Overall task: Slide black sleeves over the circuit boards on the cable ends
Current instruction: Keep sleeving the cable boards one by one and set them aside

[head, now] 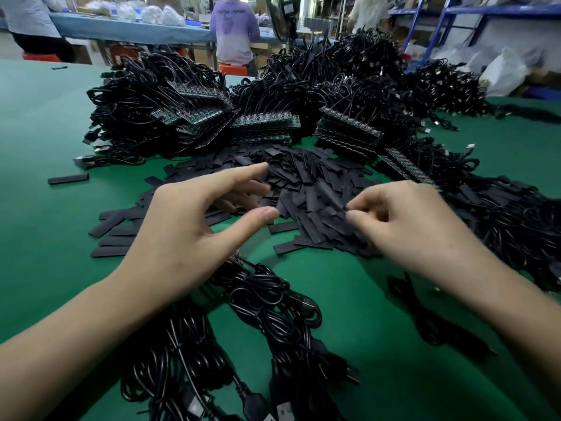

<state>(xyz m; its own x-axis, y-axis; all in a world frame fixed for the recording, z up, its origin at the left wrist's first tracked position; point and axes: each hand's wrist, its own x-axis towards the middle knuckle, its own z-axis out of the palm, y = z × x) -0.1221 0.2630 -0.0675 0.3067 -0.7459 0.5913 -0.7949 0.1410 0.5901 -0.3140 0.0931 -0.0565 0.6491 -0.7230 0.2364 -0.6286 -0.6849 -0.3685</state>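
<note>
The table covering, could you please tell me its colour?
The table covering is plain green, clearest in the head view.

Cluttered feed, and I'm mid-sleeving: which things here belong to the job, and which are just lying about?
Job: right hand pinching one black sleeve; left hand open above the sleeve pile; circuit boards stacked behind, on their cables.
Lying about: white plastic bags, blue shelving, red stool, blue-covered table at the back.

On green table (39,123), sleeve pile (303,174); right hand (406,226) pinches black sleeve (332,194) above it; left hand (188,235) spread, fingers straight, over pile's left side. Circuit board stacks (264,126) behind pile; cable bundles (273,299) beneath forearms.
</note>
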